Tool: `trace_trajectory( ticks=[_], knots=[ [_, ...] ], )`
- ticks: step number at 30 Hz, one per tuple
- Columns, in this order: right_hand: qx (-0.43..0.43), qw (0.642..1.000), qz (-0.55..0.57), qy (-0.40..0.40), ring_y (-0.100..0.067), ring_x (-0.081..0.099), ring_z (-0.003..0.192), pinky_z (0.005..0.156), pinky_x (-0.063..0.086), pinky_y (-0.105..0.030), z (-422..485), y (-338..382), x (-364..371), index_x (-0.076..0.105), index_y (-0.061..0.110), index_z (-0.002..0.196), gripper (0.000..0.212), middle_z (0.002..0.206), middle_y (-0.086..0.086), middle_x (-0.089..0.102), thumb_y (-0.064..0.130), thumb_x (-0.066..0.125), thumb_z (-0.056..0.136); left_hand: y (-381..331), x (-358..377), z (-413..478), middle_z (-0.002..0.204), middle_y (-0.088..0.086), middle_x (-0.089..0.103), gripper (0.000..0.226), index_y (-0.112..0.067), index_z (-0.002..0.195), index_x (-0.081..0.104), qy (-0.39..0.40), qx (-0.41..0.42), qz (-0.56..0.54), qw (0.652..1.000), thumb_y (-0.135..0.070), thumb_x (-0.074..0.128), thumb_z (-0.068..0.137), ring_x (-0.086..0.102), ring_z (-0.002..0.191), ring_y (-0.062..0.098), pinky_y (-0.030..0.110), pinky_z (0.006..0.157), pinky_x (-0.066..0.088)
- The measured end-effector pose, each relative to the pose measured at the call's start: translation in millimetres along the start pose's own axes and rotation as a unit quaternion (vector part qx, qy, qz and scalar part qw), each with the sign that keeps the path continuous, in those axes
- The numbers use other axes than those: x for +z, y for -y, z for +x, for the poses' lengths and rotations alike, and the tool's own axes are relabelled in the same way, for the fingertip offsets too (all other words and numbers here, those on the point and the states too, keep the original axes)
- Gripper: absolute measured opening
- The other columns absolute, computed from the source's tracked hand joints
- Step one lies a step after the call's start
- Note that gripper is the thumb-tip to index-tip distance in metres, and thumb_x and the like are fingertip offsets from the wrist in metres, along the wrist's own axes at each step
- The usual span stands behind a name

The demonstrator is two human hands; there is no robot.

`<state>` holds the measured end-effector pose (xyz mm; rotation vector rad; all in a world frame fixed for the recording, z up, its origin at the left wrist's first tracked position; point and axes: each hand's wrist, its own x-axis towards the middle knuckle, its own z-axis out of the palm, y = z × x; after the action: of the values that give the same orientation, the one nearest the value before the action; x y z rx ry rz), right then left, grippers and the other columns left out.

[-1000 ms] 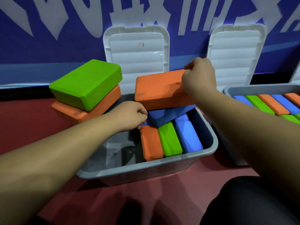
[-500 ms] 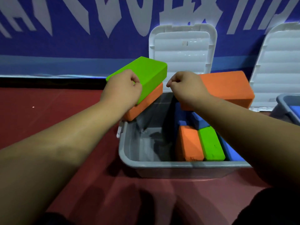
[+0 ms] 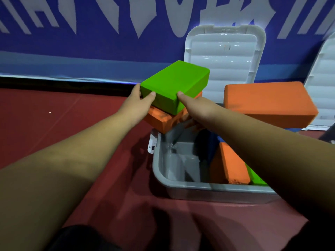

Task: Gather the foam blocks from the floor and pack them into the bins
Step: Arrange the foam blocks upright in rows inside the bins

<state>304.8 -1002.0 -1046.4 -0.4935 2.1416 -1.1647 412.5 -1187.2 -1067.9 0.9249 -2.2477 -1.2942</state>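
Head view shows me my left hand (image 3: pixel 134 104) and right hand (image 3: pixel 197 109) gripping the bright green rectangular foam block (image 3: pixel 175 82), which sits on an orange foam block (image 3: pixel 161 120) at the grey plastic bin (image 3: pixel 181 184)'s far corner. A few blocks are packed inside; these two and a second orange slab (image 3: pixel 268 102) remain, I judge.

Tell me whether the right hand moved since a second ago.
Yes. The right hand left the large orange block, crossing leftward over the grey bin to the green block.

Top block (image 3: pixel 177 80) lies on lower block (image 3: pixel 163 121) at the bin's (image 3: pixel 181 184) upper-left corner; third block (image 3: pixel 268 102) sits right, over packed blocks (image 3: pixel 230 163) inside; lid (image 3: pixel 224 57) behind.
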Motion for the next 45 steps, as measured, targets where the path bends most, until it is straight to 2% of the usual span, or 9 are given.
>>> trace_trajectory(
  ticks=[9,12,15,21,26,30,37,41,45],
  knots=[
    [-0.005,0.988,0.132,-0.078,-0.030,0.077,0.079,0.076,0.061,-0.047,7,3,1,0.057,0.019,0.119,0.054,0.106,-0.007,0.066,0.064,0.058,0.090,-3,-1,1,0.102,-0.008,0.066,0.023,-0.030,0.111,0.063,-0.047,0.062,0.006,0.997,-0.028,0.068,0.089,0.063,0.094,0.012,0.026,0.074,0.045],
    [-0.024,0.980,0.150,-0.131,-0.030,0.077,0.076,0.078,0.063,-0.056,6,2,-11,0.061,0.016,0.098,0.045,0.100,-0.011,0.072,0.059,0.063,0.083,1,6,2,0.129,0.009,0.058,0.041,-0.033,0.124,0.060,-0.044,0.009,0.083,0.996,-0.045,0.071,0.087,0.062,0.106,0.023,0.027,0.079,0.045],
    [-0.038,0.969,0.155,-0.187,-0.035,0.076,0.075,0.077,0.063,-0.058,3,3,-31,0.063,0.014,0.091,0.052,0.092,-0.014,0.072,0.062,0.060,0.074,3,16,-2,0.142,0.011,0.053,0.097,-0.011,0.148,0.041,-0.029,-0.103,0.084,0.991,-0.067,0.079,0.077,0.058,0.125,0.029,0.035,0.103,0.048],
    [-0.067,0.951,0.070,-0.292,-0.038,0.071,0.086,0.083,0.059,-0.051,-3,-4,-76,0.068,0.013,0.097,0.069,0.093,-0.010,0.072,0.072,0.054,0.066,0,34,-11,0.101,0.003,0.060,0.040,-0.015,0.113,0.060,0.022,-0.206,-0.082,0.975,-0.037,0.082,0.088,0.055,0.082,0.018,0.041,0.091,0.046],
    [-0.109,0.930,-0.002,-0.350,-0.027,0.058,0.092,0.074,0.039,-0.034,-10,-16,-101,0.066,0.012,0.100,0.050,0.094,-0.004,0.066,0.058,0.052,0.085,-13,33,-17,0.098,0.000,0.066,0.054,-0.015,0.125,0.063,0.029,-0.257,-0.168,0.951,-0.028,0.089,0.080,0.062,0.083,0.014,0.030,0.067,0.049],
    [-0.144,0.916,-0.003,-0.375,-0.023,0.059,0.094,0.074,0.038,-0.031,-9,-19,-110,0.067,0.015,0.107,0.048,0.099,-0.002,0.066,0.056,0.055,0.084,-25,37,-17,0.116,0.000,0.072,0.083,-0.022,0.126,0.058,-0.054,-0.179,-0.228,0.955,-0.036,0.098,0.055,0.071,0.102,0.018,0.037,0.078,0.057],
    [-0.169,0.911,-0.028,-0.375,-0.025,0.062,0.100,0.077,0.040,-0.029,-2,-21,-107,0.069,0.013,0.113,0.071,0.107,-0.008,0.065,0.072,0.057,0.076,-68,40,-49,0.126,0.003,0.044,0.080,-0.026,0.133,0.046,-0.108,0.092,0.122,0.982,-0.047,0.085,0.067,0.047,0.105,0.019,0.025,0.092,0.037],
    [-0.170,0.911,-0.046,-0.373,-0.024,0.064,0.100,0.082,0.050,-0.034,0,-18,-103,0.070,0.015,0.116,0.079,0.106,-0.006,0.067,0.080,0.057,0.073,-72,60,-65,0.126,0.006,0.041,0.076,-0.021,0.128,0.043,-0.031,0.046,0.165,0.985,-0.049,0.083,0.069,0.051,0.107,0.026,0.028,0.086,0.037],
    [-0.191,0.902,-0.058,-0.382,-0.021,0.065,0.104,0.090,0.054,-0.038,-3,-16,-100,0.068,0.017,0.121,0.081,0.109,-0.002,0.069,0.081,0.059,0.073,-61,83,-74,0.142,0.013,0.048,0.107,-0.016,0.145,0.038,0.074,-0.053,0.227,0.970,-0.069,0.078,0.060,0.056,0.126,0.033,0.037,0.099,0.049]
  ],
)
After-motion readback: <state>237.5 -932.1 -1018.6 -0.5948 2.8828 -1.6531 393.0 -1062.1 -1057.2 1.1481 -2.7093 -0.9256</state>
